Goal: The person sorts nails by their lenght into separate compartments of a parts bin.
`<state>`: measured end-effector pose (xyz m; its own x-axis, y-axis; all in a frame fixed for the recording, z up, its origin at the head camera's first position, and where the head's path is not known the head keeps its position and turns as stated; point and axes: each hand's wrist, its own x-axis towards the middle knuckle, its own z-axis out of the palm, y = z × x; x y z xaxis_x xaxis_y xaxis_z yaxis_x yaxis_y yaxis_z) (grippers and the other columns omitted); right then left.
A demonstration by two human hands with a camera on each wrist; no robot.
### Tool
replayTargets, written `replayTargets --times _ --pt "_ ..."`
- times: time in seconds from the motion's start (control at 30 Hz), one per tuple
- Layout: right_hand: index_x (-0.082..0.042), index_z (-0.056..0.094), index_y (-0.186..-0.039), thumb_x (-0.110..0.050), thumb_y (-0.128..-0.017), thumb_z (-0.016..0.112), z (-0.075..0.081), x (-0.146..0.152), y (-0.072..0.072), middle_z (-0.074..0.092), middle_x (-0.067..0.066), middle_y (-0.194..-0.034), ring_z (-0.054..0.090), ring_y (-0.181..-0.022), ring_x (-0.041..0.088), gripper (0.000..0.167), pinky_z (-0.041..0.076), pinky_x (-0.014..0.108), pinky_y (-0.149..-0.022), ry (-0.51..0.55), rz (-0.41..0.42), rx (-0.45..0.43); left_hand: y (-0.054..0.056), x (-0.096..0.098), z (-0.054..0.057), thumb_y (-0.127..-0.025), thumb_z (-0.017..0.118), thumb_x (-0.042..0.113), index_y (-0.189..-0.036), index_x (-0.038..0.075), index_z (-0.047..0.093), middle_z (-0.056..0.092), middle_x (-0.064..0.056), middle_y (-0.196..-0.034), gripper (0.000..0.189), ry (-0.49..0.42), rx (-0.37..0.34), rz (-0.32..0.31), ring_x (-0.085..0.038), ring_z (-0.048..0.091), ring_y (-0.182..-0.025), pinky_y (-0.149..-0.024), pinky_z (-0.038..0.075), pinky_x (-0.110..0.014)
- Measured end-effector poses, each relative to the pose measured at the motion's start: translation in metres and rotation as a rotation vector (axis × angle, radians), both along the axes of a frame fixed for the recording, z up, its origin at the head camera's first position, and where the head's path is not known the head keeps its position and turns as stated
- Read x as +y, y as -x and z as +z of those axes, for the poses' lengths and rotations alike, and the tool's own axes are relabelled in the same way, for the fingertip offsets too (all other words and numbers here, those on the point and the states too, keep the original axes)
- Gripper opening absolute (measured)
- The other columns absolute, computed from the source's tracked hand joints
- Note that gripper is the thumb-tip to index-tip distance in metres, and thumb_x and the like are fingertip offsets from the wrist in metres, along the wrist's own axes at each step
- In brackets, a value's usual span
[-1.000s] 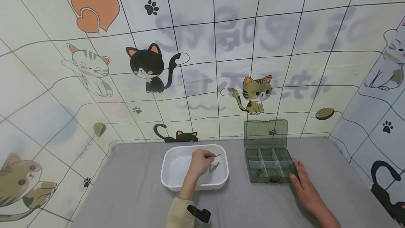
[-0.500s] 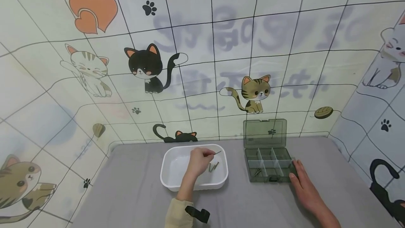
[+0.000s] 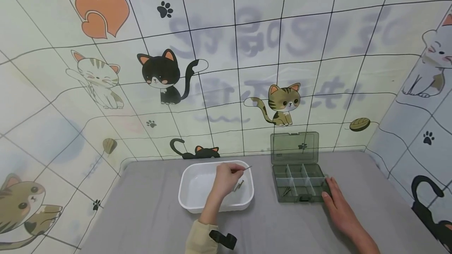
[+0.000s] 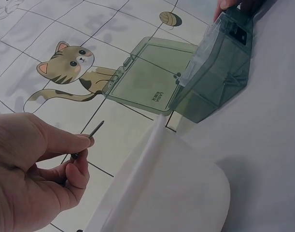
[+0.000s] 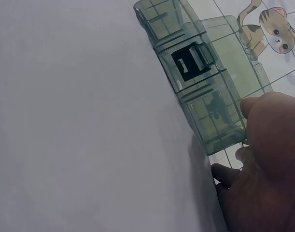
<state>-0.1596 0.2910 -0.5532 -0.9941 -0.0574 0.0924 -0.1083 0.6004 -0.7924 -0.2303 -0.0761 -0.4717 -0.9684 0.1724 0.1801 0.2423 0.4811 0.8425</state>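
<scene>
Over the right part of a white tray [image 3: 194,191], my left hand [image 3: 226,180] pinches a thin screw [image 4: 96,129] between thumb and fingers. Its pointed end sticks out past the fingertips, and a dark head shows below the thumb in the left wrist view. A few more screws [image 3: 240,184] lie on the tray's floor below the hand. My right hand [image 3: 340,209] rests against the right side of a green see-through compartment box [image 3: 293,198], thumb at its front corner and fingers extended along the side. Several screws [image 3: 287,191] lie in the box's front left compartment.
The box's lid [image 3: 294,148] stands up at the back, hinged open. Tray and box sit side by side on a grey cloth [image 3: 155,207], with a gap between them. A cat-print sheet [image 3: 219,89] rises behind and at both sides.
My left hand has shifted slightly right and up with the screw, whose tip now overlaps the tray's right rim. My right hand keeps its place at the box.
</scene>
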Motion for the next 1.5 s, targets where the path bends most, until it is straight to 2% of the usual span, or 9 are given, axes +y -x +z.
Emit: replayTargets --times 0.27,0.53,0.8,1.23,1.4,1.5 --pt "0.01 0.002 -0.159 -0.028 -0.114 0.033 0.0 0.001 0.0 -0.007 0.041 -0.16 -0.001 -0.145 0.062 0.067 0.012 0.08 -0.104 0.005 0.012 -0.013 -0.005 0.016 0.003 -0.091 0.069 -0.004 -0.097 -0.003 0.079 0.074 -0.006 -0.085 0.012 -0.007 0.041 -0.032 -0.009 0.063 -0.074 -0.065 0.052 -0.023" --pt "0.01 0.002 -0.159 -0.029 -0.114 0.033 0.001 0.001 0.0 -0.007 0.04 -0.16 -0.001 -0.144 0.063 0.067 0.013 0.08 -0.103 -0.005 0.01 -0.032 -0.007 0.032 0.001 -0.093 0.068 -0.004 -0.097 -0.002 0.079 0.074 -0.005 -0.085 0.012 -0.019 0.025 -0.066 -0.007 0.065 -0.076 -0.066 0.053 -0.023" --pt "0.01 0.003 -0.158 -0.029 -0.114 0.033 0.0 0.001 0.0 -0.007 0.04 -0.16 -0.001 -0.144 0.063 0.067 0.014 0.081 -0.102 0.007 0.011 -0.025 -0.011 0.049 0.004 -0.093 0.067 -0.004 -0.097 -0.002 0.079 0.074 -0.004 -0.084 0.013 -0.007 0.053 -0.1 -0.001 0.06 -0.074 -0.064 0.05 -0.02" --pt "0.009 0.003 -0.159 -0.028 -0.114 0.034 -0.001 0.002 0.0 -0.007 0.04 -0.161 0.0 -0.144 0.063 0.067 0.014 0.081 -0.102 0.015 0.016 -0.013 -0.015 0.07 -0.001 -0.093 0.069 -0.004 -0.097 -0.001 0.08 0.076 -0.005 -0.088 0.013 -0.014 0.067 -0.097 -0.003 0.064 -0.078 -0.067 0.051 -0.019" --pt "0.009 0.003 -0.159 -0.028 -0.114 0.034 -0.002 0.002 0.0 -0.006 0.04 -0.161 0.0 -0.145 0.063 0.067 0.015 0.081 -0.102 0.012 0.014 -0.009 -0.015 0.077 -0.005 -0.09 0.071 -0.004 -0.095 -0.003 0.08 0.076 -0.007 -0.086 0.01 -0.002 0.107 -0.091 -0.003 0.065 -0.076 -0.067 0.051 -0.018" --pt "0.01 0.002 -0.159 -0.029 -0.114 0.034 -0.001 0.001 0.0 -0.007 0.04 -0.161 -0.001 -0.145 0.063 0.067 0.014 0.081 -0.102 0.019 0.016 -0.02 -0.016 0.081 -0.008 -0.09 0.071 -0.004 -0.094 -0.003 0.08 0.076 -0.007 -0.085 0.01 0.009 0.132 -0.108 -0.002 0.063 -0.074 -0.065 0.05 -0.017"
